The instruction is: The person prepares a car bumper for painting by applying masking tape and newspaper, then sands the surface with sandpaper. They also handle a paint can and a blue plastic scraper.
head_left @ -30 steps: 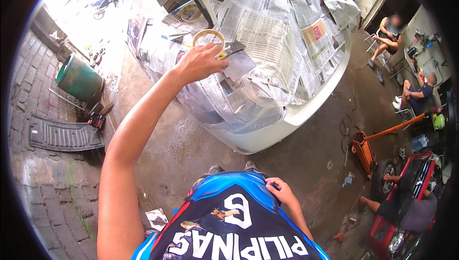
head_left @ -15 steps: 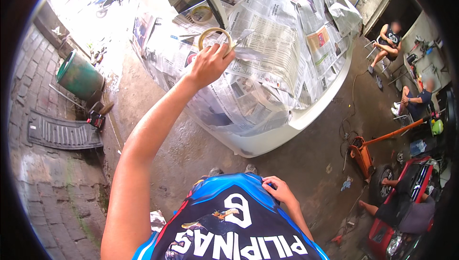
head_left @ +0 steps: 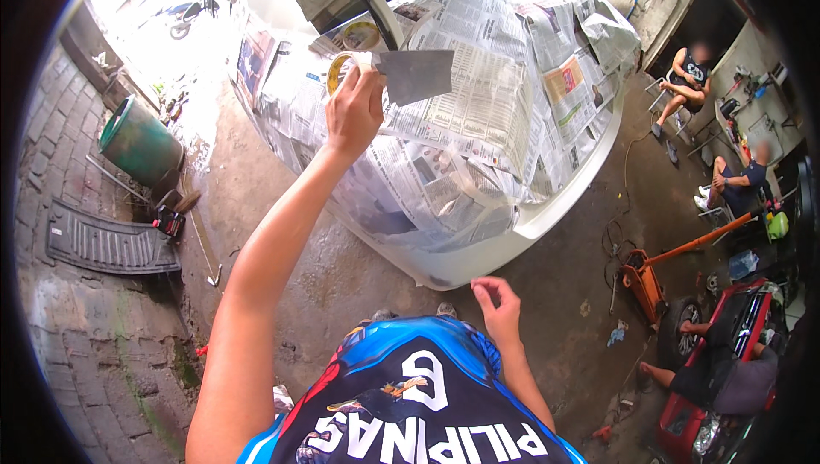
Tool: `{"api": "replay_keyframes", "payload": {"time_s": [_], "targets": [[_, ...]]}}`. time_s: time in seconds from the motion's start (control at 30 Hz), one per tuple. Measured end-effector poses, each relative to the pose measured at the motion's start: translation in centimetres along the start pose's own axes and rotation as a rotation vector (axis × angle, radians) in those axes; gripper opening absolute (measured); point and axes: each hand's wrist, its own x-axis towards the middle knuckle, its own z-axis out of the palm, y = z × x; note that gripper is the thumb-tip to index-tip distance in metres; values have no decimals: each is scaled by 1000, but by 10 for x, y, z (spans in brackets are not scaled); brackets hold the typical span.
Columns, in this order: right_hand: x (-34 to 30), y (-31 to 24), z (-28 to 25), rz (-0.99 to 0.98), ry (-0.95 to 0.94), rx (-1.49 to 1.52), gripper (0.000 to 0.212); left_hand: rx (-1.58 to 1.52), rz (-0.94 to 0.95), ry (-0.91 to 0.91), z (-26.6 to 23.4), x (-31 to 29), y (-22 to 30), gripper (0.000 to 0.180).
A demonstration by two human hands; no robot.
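Note:
My left hand (head_left: pixel 354 114) is raised over a white car (head_left: pixel 478 261) and closed around a roll of masking tape (head_left: pixel 338 71). A flat, dark grey rectangular sheet (head_left: pixel 418 77) sticks out to the right from the same hand; its material I cannot tell. Newspaper (head_left: pixel 470 114) covers the car's panel below, with clear film over part of the lower edge. Another tape ring (head_left: pixel 360 35) lies on the paper farther back. My right hand (head_left: pixel 500 306) hovers by my waist, near the car's rounded corner, fingers loosely bent and nothing in them.
A green drum (head_left: pixel 141 140) and a black ribbed panel (head_left: pixel 111 238) are at the left. On the right are an orange floor jack (head_left: pixel 642 280), a red car part (head_left: pixel 717 361) with a person beside it, and two seated people (head_left: pixel 690 80). A hose (head_left: pixel 628 165) trails across the floor.
My left hand has moved slightly left with the tape, and the grey sheet now shows flat and plainly. My right hand has come away from my shirt toward the car.

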Motion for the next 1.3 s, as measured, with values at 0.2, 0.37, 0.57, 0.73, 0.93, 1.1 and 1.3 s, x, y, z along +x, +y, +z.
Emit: {"api": "replay_keyframes", "payload": {"time_s": [0.2,0.37,0.57,0.73,0.93,1.1,1.3], "targets": [[65,-109,7,-456,118,-33,36,-218,-231,-109,-50,-7,45,8],[82,-181,17,-462,-12,-100,46,-486,-430,-496,-110,-45,94,8],[42,-169,44,201,-338,365,36,-585,-737,-709,-156,-96,117,12],[21,-144,65,248,-198,427,27,-674,-927,-610,-162,-123,127,18],[1,-135,63,192,-8,432,26,-820,-1185,-358,-166,-139,121,15],[-12,-118,61,142,163,487,26,-602,-854,-218,-167,-147,118,11],[-40,-88,87,249,281,398,29,-799,-880,-641,-156,-147,143,11]]}}
